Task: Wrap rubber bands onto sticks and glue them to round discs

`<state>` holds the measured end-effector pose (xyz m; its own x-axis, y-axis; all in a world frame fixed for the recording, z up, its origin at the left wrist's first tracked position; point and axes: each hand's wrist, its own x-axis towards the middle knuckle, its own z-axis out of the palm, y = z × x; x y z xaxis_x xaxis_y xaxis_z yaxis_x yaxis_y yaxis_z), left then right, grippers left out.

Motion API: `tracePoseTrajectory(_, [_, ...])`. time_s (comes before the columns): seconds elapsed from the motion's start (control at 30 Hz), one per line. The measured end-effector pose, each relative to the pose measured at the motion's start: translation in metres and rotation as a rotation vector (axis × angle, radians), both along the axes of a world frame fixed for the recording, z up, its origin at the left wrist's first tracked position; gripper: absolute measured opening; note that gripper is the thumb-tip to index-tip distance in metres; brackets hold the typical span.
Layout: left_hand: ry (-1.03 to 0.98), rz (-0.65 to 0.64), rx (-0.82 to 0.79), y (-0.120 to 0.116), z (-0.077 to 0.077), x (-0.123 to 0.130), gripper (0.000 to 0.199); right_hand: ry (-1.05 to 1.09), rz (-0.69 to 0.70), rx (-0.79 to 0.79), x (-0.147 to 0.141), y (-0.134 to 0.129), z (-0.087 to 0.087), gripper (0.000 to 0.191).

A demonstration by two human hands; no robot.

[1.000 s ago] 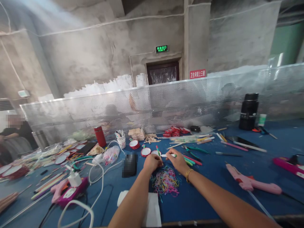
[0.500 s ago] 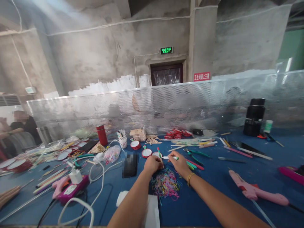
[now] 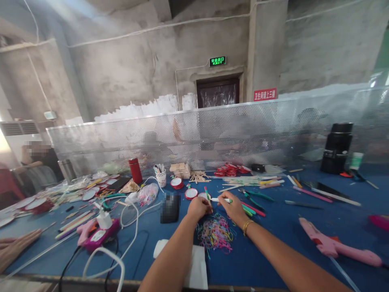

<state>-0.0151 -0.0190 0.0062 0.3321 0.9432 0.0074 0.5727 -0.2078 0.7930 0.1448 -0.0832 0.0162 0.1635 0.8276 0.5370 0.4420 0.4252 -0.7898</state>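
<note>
My left hand (image 3: 199, 209) is closed around the lower part of a thin craft stick (image 3: 207, 192), coloured red at its tip and green below. In my right hand (image 3: 232, 207) is a white marker (image 3: 215, 199) with a green end, pinched between the fingers. Its left tip meets or nearly meets the stick; contact is too small to make out. A tangle of colourful strings (image 3: 216, 233) lies just below both hands. Small red-rimmed drums (image 3: 191, 194) stand beyond my left hand, one partly hidden behind the stick.
Green-handled pliers (image 3: 257, 195) and loose markers (image 3: 253, 209) lie right of my hands. A pink glue gun (image 3: 334, 245) rests farther right. Left are a black pouch (image 3: 169, 209), a white cable (image 3: 135, 231) and a power strip (image 3: 101, 235). Another person's hand (image 3: 18, 245) rests at far left.
The whole view has shifted slightly, so the table things appear a little farther right. Both hands keep their hold on the stick and the marker, with little visible movement.
</note>
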Motion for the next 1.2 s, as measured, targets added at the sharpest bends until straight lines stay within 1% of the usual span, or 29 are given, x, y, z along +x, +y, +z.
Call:
tracePoseTrajectory(0.17, [-0.006, -0.002, 0.018, 0.001, -0.002, 0.000, 0.011, -0.002, 0.003, -0.017, 0.001, 0.000, 0.000, 0.020])
tracePoseTrajectory(0.27, [-0.001, 0.002, 0.016, 0.000, 0.000, 0.000, 0.011, -0.001, -0.009, -0.014, 0.001, 0.001, -0.001, 0.020])
tracePoseTrajectory(0.43, [0.010, -0.005, 0.017, -0.003, 0.004, 0.000, 0.012, 0.002, 0.020, 0.010, 0.000, 0.002, -0.001, 0.021])
tracePoseTrajectory(0.77, [0.039, 0.025, 0.014, 0.000, 0.004, 0.003, 0.010, -0.018, 0.005, 0.044, 0.003, 0.001, 0.000, 0.020])
tracePoseTrajectory(0.93, [-0.025, -0.017, -0.006, -0.004, 0.011, 0.005, 0.007, -0.009, -0.031, 0.035, 0.004, 0.003, 0.000, 0.020])
tracePoseTrajectory(1.03, [-0.043, -0.011, -0.025, -0.007, 0.015, 0.005, 0.006, -0.004, -0.015, 0.044, 0.004, 0.003, 0.000, 0.021])
tracePoseTrajectory(1.1, [-0.046, -0.010, -0.030, -0.008, 0.016, 0.005, 0.006, -0.002, -0.005, 0.048, 0.003, 0.002, 0.000, 0.021])
tracePoseTrajectory(1.2, [-0.055, -0.013, -0.035, -0.006, 0.012, 0.005, 0.006, -0.001, -0.016, 0.044, 0.003, 0.001, 0.001, 0.020])
